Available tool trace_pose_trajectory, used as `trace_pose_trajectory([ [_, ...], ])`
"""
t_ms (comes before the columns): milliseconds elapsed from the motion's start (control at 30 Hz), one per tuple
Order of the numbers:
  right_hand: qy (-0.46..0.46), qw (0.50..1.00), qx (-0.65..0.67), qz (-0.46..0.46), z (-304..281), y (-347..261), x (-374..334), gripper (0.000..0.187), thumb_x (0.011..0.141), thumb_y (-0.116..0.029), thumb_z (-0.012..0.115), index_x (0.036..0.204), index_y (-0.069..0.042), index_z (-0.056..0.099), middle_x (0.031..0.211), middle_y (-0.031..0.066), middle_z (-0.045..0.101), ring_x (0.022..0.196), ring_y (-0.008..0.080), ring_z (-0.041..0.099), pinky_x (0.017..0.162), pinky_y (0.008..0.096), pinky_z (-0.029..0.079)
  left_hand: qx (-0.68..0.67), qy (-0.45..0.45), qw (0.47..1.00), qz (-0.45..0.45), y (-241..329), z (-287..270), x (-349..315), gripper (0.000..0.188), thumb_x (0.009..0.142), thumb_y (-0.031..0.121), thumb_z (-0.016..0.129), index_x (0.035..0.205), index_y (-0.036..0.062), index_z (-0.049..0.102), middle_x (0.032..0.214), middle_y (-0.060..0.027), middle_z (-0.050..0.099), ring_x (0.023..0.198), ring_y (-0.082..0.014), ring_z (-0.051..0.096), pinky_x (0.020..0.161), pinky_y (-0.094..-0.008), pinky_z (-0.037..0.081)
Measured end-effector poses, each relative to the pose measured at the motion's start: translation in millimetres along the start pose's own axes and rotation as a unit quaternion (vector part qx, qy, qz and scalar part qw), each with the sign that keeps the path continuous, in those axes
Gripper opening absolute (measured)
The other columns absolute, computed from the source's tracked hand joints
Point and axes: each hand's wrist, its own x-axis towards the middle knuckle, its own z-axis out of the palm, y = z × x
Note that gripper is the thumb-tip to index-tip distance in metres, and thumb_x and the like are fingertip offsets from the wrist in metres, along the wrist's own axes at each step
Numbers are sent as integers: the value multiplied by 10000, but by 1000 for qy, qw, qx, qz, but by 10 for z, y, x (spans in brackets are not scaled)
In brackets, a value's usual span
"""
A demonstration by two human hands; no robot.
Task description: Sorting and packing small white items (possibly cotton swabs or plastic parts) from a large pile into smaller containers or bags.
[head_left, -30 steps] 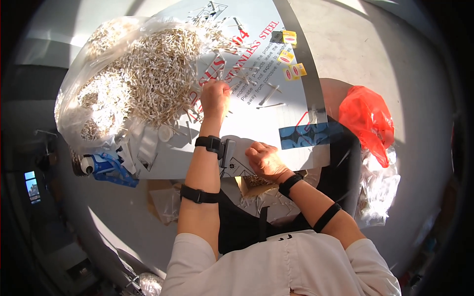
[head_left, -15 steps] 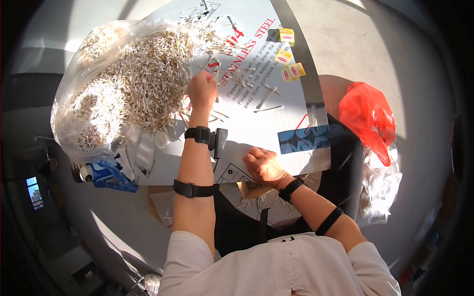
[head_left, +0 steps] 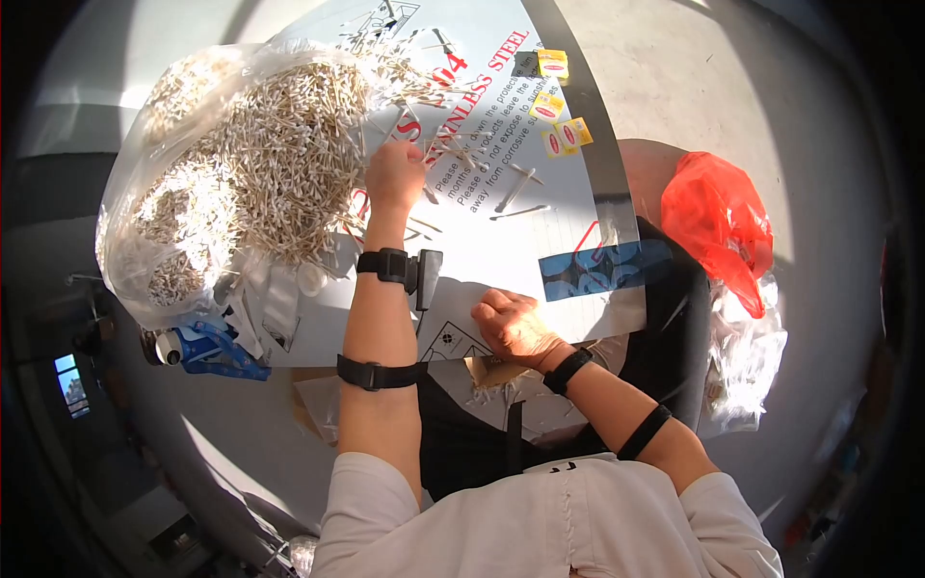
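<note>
My wrist straps [head_left: 370,262] are black, the heaped slim cotton swabs [head_left: 299,159] white-tipped tan, the crumpled plastic bag [head_left: 713,217] red, small labels [head_left: 570,132] yellow with red ovals.

Red lettering [head_left: 479,91], black print [head_left: 496,140] on pale tabletop [head_left: 501,260], red-oval yellow labels [head_left: 572,132]

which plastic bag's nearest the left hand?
The big clear plastic bag of cotton swabs, beside the bare left hand; the crumpled red plastic bag and smaller clear one sit far right.

Pale printed tabletop [head_left: 491,262], clear plastic bag [head_left: 118,255] heaped with cotton swabs [head_left: 299,144], loose swabs [head_left: 520,213] scattered beside it, small yellow labels [head_left: 545,107], blue strip [head_left: 590,274].
</note>
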Motion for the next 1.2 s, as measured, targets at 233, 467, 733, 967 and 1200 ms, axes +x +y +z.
trace_pose_trajectory([
  [233, 1, 1000, 7, 4, 4, 3, -6, 152, 713, -12, 578, 822, -90, 507, 793, 63, 531, 746, 265, 603, 616, 368, 510, 42, 20, 999, -17, 94, 78, 31, 119, 727, 161, 679, 782, 58, 704, 781, -145, 684, 780, -331, 662, 713, -403, 519],
  [467, 13, 1000, 12, -11, 28, -20, 30, 173, 714, -5, 596, 846, -92, 525, 785, 61, 541, 711, 268, 607, 603, 362, 507, -150, 151, 977, -16, -288, 75, 82, 118, 737, 114, 707, 762, 3, 675, 636, -84, 646, 541, -149, 593, 533, -289, 462],
  [733, -1, 1000, -11, 11, 18, 24, -20, 128, 733, -52, 588, 827, -103, 517, 811, 52, 545, 756, 255, 608, 624, 360, 519, 79, 32, 994, 75, 47, 152, -57, 95, 771, 151, 662, 821, 69, 664, 782, -165, 669, 741, -348, 655, 672, -430, 502],
  [967, -8, 1000, -15, 0, 28, -61, 21, 113, 739, -68, 591, 827, -101, 527, 825, 53, 554, 776, 251, 616, 649, 356, 525, -159, -12, 985, -68, -303, -3, 108, 154, 735, 120, 670, 789, -21, 638, 613, -117, 579, 507, -203, 548, 501, -397, 443],
  [1200, -16, 1000, -16, 12, -46, -30, 6, 114, 741, -70, 587, 846, -85, 547, 843, 67, 573, 837, 269, 621, 695, 366, 527, -436, -94, 882, -153, -81, -469, -810, 69, 842, 50, 638, 810, 6, 597, 613, 34, 490, 475, -22, 397, 377, -180, 270],
])
